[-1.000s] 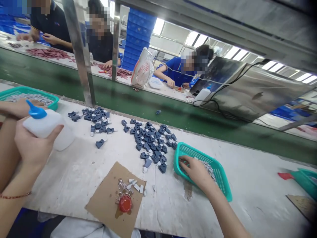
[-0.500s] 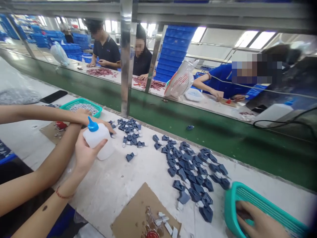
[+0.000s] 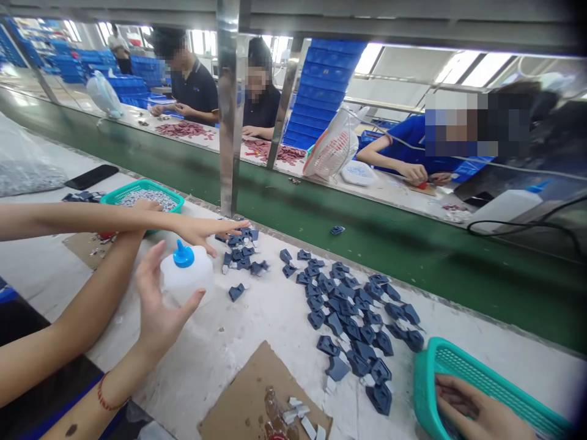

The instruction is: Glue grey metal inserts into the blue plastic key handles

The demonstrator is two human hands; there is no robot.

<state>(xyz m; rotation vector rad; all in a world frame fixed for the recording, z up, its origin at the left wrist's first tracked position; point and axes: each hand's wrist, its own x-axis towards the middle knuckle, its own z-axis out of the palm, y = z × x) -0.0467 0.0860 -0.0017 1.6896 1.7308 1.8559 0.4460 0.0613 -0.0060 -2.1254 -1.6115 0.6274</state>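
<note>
A scuffed white tabletop (image 3: 192,366) runs beside a green belt (image 3: 298,208). In a turquoise perforated plastic basket (image 3: 422,391), the right hand (image 3: 481,406) curls its fingers; whether it grips anything cannot be told. Brown cardboard (image 3: 243,391) lies to the left. Beyond the belt, a white packet (image 3: 359,174) bears blue print too small to read. A translucent white bottle (image 3: 183,278) with a blue nozzle stands upright, the left hand (image 3: 158,311) spread loosely around it, ungripping. Dark-blue plastic parts (image 3: 352,329) heap between bottle and basket; pale grey slips (image 3: 308,426) rest on the cardboard.

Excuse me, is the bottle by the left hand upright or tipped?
Upright: the bottle has its blue nozzle on top, pointing up.
</note>
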